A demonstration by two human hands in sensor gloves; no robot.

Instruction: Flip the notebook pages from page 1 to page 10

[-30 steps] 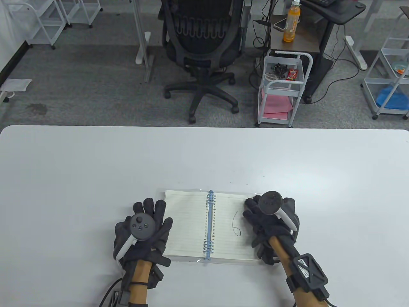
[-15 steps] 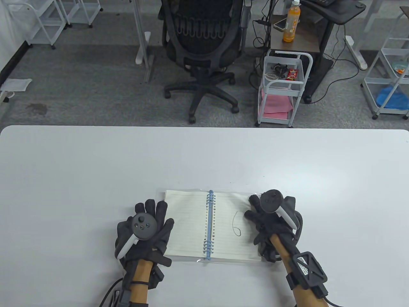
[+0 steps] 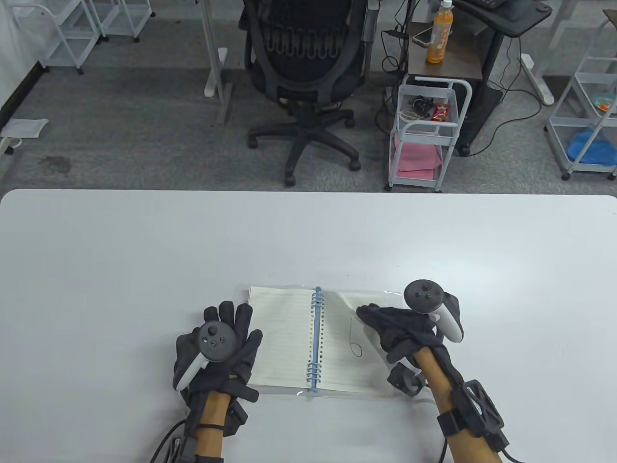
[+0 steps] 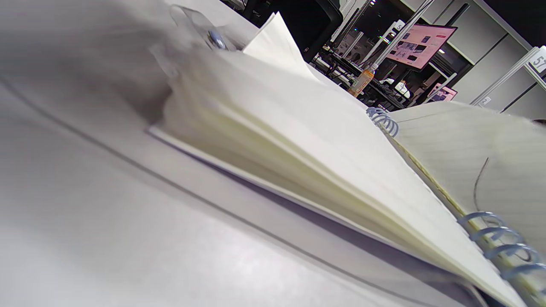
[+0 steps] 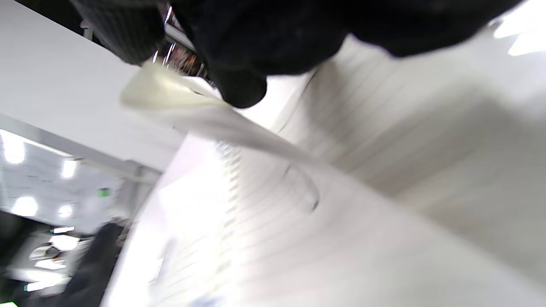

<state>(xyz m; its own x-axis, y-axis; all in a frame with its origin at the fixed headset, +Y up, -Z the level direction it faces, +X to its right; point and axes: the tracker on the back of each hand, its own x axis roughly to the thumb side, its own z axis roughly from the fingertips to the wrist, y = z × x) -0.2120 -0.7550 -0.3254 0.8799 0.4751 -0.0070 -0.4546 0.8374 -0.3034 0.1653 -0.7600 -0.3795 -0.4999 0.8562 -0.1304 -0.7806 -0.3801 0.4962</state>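
Table view shows the notebook (image 3: 318, 337) lying open near the table's (image 3: 120, 265) front edge. Left hand (image 3: 219, 349) rests flat, fingers spread, on its left edge; right hand (image 3: 400, 328) pinches the lifted right page (image 3: 349, 308).

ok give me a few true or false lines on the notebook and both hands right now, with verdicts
1. The notebook lies open on the table. True.
2. The right hand is lifting the right page by its outer edge. True.
3. The left hand is raised clear of the notebook. False: it rests flat at the left page's outer edge.
4. The spiral binding is red. False: it is blue.
5. The right page carries a handwritten mark. True.
6. A pen lies on the left page. False: no pen shows there.
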